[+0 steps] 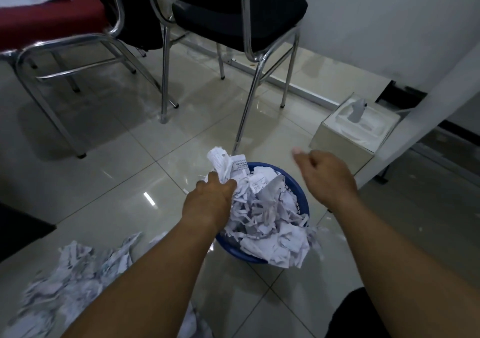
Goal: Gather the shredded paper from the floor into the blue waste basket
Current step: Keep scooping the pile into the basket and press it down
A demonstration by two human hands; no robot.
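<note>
The left hand (207,202) is in the middle of the frame, just over the left edge of the blue waste basket (302,197). Its fingers (228,184) are closed tight around a bunch of paper (224,161) that sticks up above the hand. The right hand (330,179) hangs in the air to the right of the basket. Its fingers look loosely curled and seem to hold nothing, though that hand is a bit blurry.

The basket stands on the floor (117,182) and is very full. The paper in the basket (267,215) is heaped above the rim, and some hangs over the side at the lower right. A big pile of shredded paper (72,272) lies on the floor in the lower left of the frame. A few tiny bits (327,218) lie to the right of the basket.

The step now looks like dropping this bunch in. To do it well, the left hand should go over the middle of the heap, not the edge, and go low before the fingers let go. Then the bunch will not slide off. A flat push down on the heap would make room for more. The right hand could hold the rim so the light basket does not tip. The job is about half done, since the floor pile is big.
</note>
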